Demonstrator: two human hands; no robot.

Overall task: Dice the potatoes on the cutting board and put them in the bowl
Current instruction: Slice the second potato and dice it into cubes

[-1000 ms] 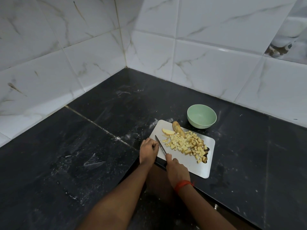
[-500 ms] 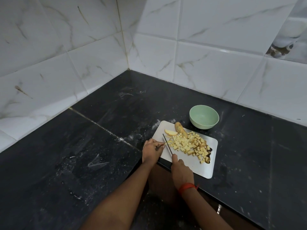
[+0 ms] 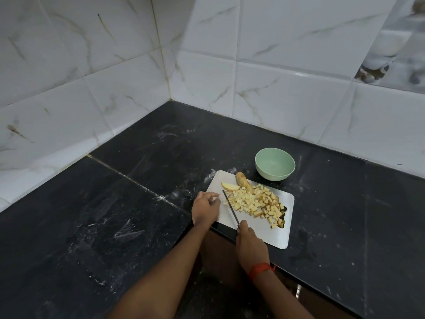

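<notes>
A white cutting board (image 3: 273, 236) lies on the black counter with a pile of diced potato (image 3: 255, 202) spread across it. At the board's far end sit a potato slice (image 3: 230, 186) and an uncut potato piece with skin (image 3: 243, 182). My right hand (image 3: 249, 244) grips the handle of a knife (image 3: 230, 208), whose blade lies along the left side of the pile. My left hand (image 3: 204, 208) rests at the board's left edge with fingers curled, holding nothing that I can see. The green bowl (image 3: 274, 164) stands empty just beyond the board.
White marble-patterned tiled walls (image 3: 207, 65) meet in a corner behind the black counter (image 3: 115, 203). The counter's front edge runs under the board's near corner. White dusty smears mark the counter to the left.
The knife blade has shifted right, up against the diced pile. My left hand has come off the blade and sits at the board's left edge.
</notes>
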